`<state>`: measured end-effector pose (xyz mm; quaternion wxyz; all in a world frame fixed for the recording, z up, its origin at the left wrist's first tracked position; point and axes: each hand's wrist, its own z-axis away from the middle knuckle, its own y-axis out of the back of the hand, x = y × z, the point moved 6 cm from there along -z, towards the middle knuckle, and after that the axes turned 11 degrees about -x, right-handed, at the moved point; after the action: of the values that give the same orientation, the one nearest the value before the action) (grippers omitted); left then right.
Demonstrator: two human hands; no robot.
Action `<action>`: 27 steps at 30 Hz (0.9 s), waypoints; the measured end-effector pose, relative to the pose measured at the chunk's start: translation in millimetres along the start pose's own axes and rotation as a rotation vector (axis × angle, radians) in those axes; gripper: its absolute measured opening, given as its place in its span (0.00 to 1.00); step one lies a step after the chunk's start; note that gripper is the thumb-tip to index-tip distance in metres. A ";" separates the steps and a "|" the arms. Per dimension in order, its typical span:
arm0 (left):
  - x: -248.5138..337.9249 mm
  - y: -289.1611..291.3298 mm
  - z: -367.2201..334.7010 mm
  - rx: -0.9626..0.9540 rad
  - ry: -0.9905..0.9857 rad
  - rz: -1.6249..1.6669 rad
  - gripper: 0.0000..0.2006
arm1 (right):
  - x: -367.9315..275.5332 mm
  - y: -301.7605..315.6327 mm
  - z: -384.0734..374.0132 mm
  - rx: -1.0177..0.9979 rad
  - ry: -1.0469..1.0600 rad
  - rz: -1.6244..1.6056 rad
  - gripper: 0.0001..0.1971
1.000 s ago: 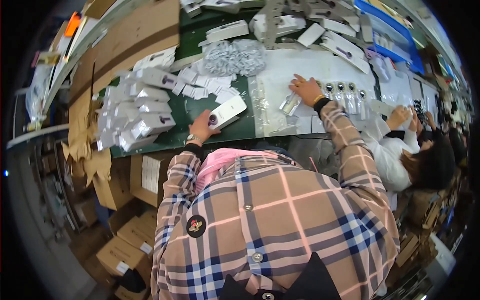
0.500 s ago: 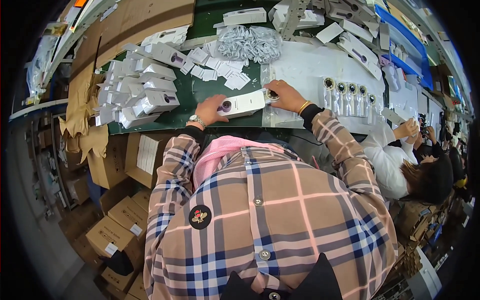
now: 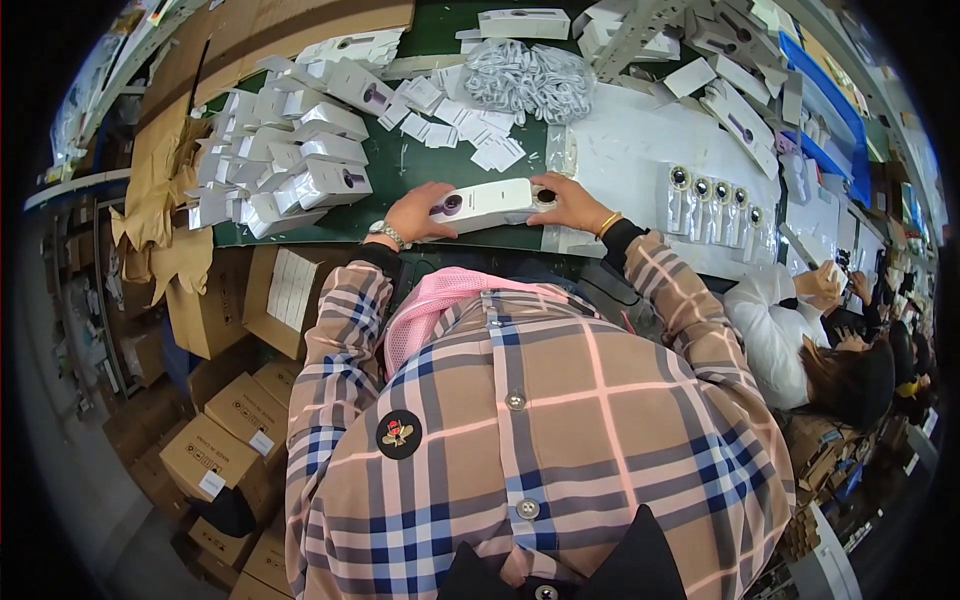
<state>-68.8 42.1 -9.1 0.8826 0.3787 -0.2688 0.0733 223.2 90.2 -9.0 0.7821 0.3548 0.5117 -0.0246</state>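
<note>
Near the table's front edge, a long white box (image 3: 487, 206) with a purple device printed on one end lies lengthwise between my hands. My left hand (image 3: 420, 212) is closed round its left end, thumb at the near side. My right hand (image 3: 576, 204) pinches a slim device with a round dark head (image 3: 545, 197) at the box's right end. Only the head shows; the rest is hidden by the box or my fingers. To the right, several similar round-headed devices (image 3: 703, 189) in clear bags lie in a row on a white sheet.
Several white boxes (image 3: 322, 183) with raised flaps are heaped on the left. Behind my hands lie small white cards (image 3: 495, 152) and a clear bag of white cables (image 3: 528, 84). A blue bin (image 3: 838, 130) stands far right, near a co-worker in white (image 3: 765, 330). Cartons (image 3: 212, 452) are stacked lower left.
The round head has come closer to the box's right end, and my right fingers are nearer the box. My left hand keeps its hold. The whole view has shifted slightly.
</note>
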 end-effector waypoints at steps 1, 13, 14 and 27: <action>-0.2 1.1 0.5 0.004 -0.017 -0.019 0.45 | 0.2 -2.9 -0.6 -0.020 -0.017 -0.050 0.37; -36.0 -10.3 -20.2 -0.294 -0.069 0.525 0.49 | 12.9 -42.7 -47.3 -0.037 -0.139 -0.550 0.44; -38.2 -11.4 -22.0 -0.336 -0.064 0.609 0.49 | 11.7 -43.0 -49.3 -0.037 -0.140 -0.546 0.44; -11.0 -13.5 -41.8 -0.029 -0.033 -0.120 0.54 | 77.4 32.7 -94.8 0.503 -0.332 0.002 0.15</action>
<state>-56.1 63.0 -47.3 0.8862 0.3826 -0.2612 0.0100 198.8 194.8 -76.3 0.7425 0.5291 0.3545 -0.2076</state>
